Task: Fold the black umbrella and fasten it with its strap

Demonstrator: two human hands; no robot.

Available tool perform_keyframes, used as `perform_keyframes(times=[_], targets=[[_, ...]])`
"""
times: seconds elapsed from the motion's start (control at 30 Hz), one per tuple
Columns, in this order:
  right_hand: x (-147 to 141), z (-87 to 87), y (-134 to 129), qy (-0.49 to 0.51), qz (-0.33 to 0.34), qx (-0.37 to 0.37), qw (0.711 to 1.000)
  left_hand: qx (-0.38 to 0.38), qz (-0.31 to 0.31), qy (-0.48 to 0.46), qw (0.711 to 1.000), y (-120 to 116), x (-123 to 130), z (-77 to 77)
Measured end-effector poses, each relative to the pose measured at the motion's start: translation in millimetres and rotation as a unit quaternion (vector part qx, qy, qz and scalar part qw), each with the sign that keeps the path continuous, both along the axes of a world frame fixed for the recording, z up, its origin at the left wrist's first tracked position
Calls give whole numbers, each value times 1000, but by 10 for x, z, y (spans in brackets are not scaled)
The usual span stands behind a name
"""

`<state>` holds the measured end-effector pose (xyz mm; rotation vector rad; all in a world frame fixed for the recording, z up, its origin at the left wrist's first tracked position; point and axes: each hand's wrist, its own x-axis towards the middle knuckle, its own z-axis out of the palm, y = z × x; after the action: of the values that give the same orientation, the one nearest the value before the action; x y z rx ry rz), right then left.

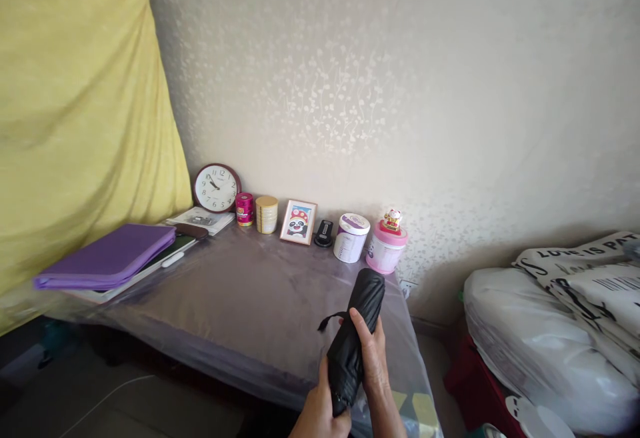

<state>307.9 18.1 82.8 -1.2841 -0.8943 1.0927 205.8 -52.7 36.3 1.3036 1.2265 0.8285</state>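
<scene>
A folded black umbrella (345, 358) is held above the front right part of the table, tilted with its far end up and to the right. My left hand (320, 405) wraps round its lower end. Higher up, my right hand (373, 351) grips the middle from the right side, thumb on top. A short black strap (330, 319) sticks out to the left of the umbrella. Both hands are closed on it.
Along the wall stand a clock (216, 187), a pink tin (245, 210), a yellow container (267, 215), a framed panda picture (299, 222) and two tubs (351, 238). Purple folders (105, 255) lie left on the plastic-covered table (225, 291). White bags (545, 331) are at right.
</scene>
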Motion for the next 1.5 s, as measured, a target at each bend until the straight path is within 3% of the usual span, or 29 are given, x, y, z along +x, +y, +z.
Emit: perform_keyframes(times=[0.07, 0.13, 0.23, 0.33, 0.4, 0.53, 0.67, 0.73, 0.87, 0.93, 1.0, 1.1, 1.17, 1.23, 1.37, 1.5], targets=[[-8, -36, 15, -14, -27, -4, 1000, 16, 10, 137, 990, 8, -4, -73], [-9, -70, 19, -14, -38, -5, 999, 29, -4, 188, 982, 0, -41, -37], [13, -104, 6, 23, -32, -11, 999, 57, -46, 52, 996, -33, -118, 167], [46, -107, -14, 80, 6, -35, 996, -45, -112, -116, 986, -64, -141, 325], [57, -94, -22, 102, 29, -35, 994, -84, -118, -142, 979, -65, -107, 313], [30, -77, -25, 79, 18, -16, 997, 9, -39, 2, 999, -37, -9, 115], [-12, -122, -25, 72, 23, -4, 997, 42, -16, 220, 974, -31, -30, 19], [-21, -163, -24, 78, 15, -6, 997, 58, -31, 251, 966, -33, -81, 66], [-29, -230, -15, 72, -3, -16, 997, 83, -50, 93, 991, -18, -156, 293], [-39, -231, -11, 71, 1, -18, 997, 0, -29, 10, 1000, 6, -156, 395], [-41, -206, -3, 70, 9, -14, 997, -41, -16, -16, 999, 44, -143, 423], [0, -153, 25, 15, 9, 0, 1000, 31, 12, 43, 998, 121, -145, 306], [54, -150, 58, -66, -4, 11, 998, 151, 37, 116, 981, 174, -170, 174], [106, -194, 98, -150, -34, 31, 988, 201, 50, 180, 962, 217, -202, 62], [138, -355, 164, -260, -82, 87, 958, 178, 40, 293, 938, 268, -236, -28], [129, -477, 198, -290, -35, 126, 948, 159, 27, 386, 908, 290, -231, -38]])
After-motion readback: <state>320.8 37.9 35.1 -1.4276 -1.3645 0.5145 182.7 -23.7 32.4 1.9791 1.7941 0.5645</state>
